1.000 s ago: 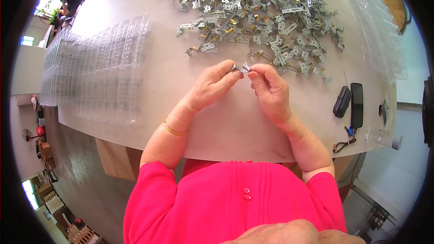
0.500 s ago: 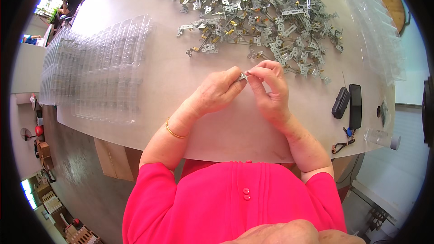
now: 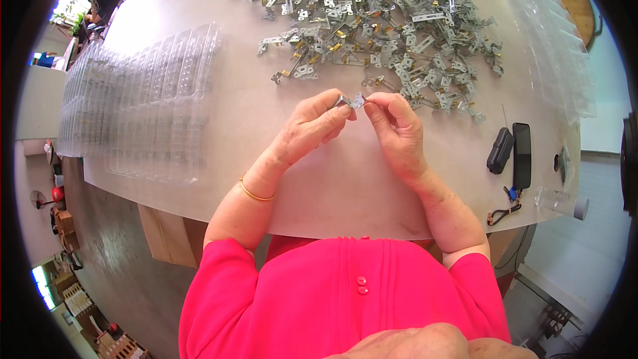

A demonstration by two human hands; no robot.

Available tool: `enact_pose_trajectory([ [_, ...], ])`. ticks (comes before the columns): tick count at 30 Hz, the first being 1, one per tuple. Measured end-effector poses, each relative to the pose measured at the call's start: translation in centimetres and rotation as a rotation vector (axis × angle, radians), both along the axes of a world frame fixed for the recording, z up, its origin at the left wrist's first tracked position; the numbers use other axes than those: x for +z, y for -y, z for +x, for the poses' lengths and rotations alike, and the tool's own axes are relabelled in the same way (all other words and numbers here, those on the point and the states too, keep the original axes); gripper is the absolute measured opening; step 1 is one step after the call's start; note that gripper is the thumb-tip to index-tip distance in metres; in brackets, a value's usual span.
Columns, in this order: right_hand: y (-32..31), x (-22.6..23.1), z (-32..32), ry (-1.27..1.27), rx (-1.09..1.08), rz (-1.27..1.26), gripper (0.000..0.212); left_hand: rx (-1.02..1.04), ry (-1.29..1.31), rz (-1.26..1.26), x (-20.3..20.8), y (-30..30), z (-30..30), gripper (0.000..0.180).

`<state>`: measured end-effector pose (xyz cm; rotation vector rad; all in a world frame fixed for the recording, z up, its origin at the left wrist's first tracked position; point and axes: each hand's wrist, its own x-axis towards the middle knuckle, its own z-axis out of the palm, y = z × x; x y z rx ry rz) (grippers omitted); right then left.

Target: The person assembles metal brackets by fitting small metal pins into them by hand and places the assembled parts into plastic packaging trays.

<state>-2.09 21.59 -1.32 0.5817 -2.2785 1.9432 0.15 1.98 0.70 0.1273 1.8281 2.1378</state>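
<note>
Down near the bright pink shirt (image 3: 345, 299), a small silver metal hinge piece (image 3: 352, 100) is pinched between both hands above the pale grey table (image 3: 332, 186). It is gripped by the left hand (image 3: 312, 126) and right hand (image 3: 395, 129) at their fingertips. Further away, a big pile of silver metal pieces (image 3: 392, 20) is spread out. Rows of clear plastic trays (image 3: 143, 103) are laid to the left.

Small silver metal hinge (image 3: 352, 100), pinched at both ends between the fingertips of the left hand (image 3: 312, 126) and right hand (image 3: 397, 131). It is held roughly level above the pale table, just below the heap of like parts.
</note>
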Motion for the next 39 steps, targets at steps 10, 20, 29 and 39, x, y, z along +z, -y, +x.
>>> enact_pose_trajectory([
  [10, -0.13, 0.29, -0.07, 0.068, 0.026, -0.035, 0.012, -0.016, -0.035, -0.120, 0.09, 0.39, 0.04, 0.030],
  [20, -0.19, 0.49, -0.19, 0.036, 0.034, -0.026, 0.012, 0.003, -0.171, -0.265, 0.47, 0.53, 0.01, 0.028],
  [29, -0.22, 0.35, -0.20, 0.030, 0.033, -0.037, 0.012, 0.007, -0.230, -0.267, 0.13, 0.54, 0.02, 0.028],
  [39, -0.37, 0.15, -0.03, 0.070, 0.083, -0.077, 0.012, -0.058, -0.274, -0.320, -0.31, 0.36, -0.04, 0.021],
])
